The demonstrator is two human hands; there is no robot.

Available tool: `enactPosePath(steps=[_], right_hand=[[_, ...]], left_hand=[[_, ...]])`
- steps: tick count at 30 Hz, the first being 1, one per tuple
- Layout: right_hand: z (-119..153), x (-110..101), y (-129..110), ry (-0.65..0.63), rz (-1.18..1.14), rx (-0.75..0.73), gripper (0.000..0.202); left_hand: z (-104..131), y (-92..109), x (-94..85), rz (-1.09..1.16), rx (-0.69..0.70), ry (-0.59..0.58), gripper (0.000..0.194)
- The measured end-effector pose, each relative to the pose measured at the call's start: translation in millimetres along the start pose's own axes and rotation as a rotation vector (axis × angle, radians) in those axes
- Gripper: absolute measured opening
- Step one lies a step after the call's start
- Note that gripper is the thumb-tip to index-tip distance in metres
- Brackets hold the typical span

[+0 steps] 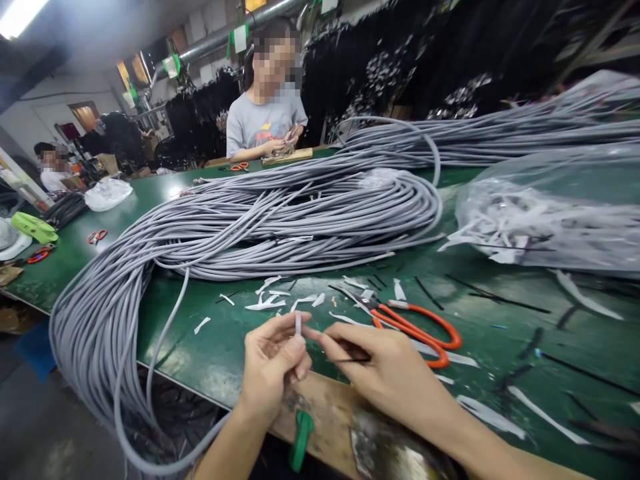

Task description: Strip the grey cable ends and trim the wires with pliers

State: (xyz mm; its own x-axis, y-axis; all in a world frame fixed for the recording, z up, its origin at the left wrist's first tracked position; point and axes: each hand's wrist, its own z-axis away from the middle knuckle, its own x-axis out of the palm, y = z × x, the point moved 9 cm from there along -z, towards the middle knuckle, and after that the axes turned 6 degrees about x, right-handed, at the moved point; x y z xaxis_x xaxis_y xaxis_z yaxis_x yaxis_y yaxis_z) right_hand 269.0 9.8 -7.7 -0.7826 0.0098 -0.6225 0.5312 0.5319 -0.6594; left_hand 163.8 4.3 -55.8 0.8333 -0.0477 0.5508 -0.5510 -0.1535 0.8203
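Observation:
Between the thumb and fingers of my left hand (pixel 277 357) is the end of a grey cable (pixel 299 324), pointing upward. My right hand (pixel 383 363) is closed, its fingertips pinched close beside that cable end. What the pinch holds is hidden, though a thin dark strand (pixel 353 361) shows under the right fingers. Scissors with orange handles (pixel 443 333) lie on the table just beyond my right hand. White strips (pixel 267 303) and black strands (pixel 495 295) are scattered around them. A thick bundle of grey cables (pixel 240 227) lies across the table and hangs over its left edge.
A clear plastic bag (pixel 550 213) with white scraps sits at the right. Across the green table (pixel 170 333) a person (pixel 267 113) works with both hands. More orange-handled scissors (pixel 97 236) lie at the left. A green-handled item (pixel 301 440) is at the near wooden edge.

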Motion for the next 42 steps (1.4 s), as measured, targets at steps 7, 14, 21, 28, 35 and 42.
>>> enactPosePath(steps=[7, 14, 21, 28, 35, 42], right_hand=[[0, -13, -7, 0.022, -0.079, 0.057, 0.033], [6, -12, -27, 0.037, -0.01, -0.061, 0.036], [6, -14, -20, 0.078, -0.038, -0.011, 0.034], [6, -12, -14, 0.034, -0.108, 0.048, 0.036], [8, -7, -6, 0.006, -0.096, 0.122, 0.037], [6, -39, 20, 0.284, -0.177, 0.306, 0.04]], left_hand=[[2, 3, -0.1, -0.228, 0.022, 0.07, 0.039], [6, 2, 5.9, -0.388, 0.032, 0.011, 0.046], [10, 4, 6.5, -0.57, 0.093, -0.043, 0.045], [11, 4, 6.1, -0.581, 0.076, -0.036, 0.047], [9, 8, 9.9, -0.658, 0.105, -0.069, 0.043], [23, 8, 39.0, -0.945, 0.184, -0.336, 0.035]])
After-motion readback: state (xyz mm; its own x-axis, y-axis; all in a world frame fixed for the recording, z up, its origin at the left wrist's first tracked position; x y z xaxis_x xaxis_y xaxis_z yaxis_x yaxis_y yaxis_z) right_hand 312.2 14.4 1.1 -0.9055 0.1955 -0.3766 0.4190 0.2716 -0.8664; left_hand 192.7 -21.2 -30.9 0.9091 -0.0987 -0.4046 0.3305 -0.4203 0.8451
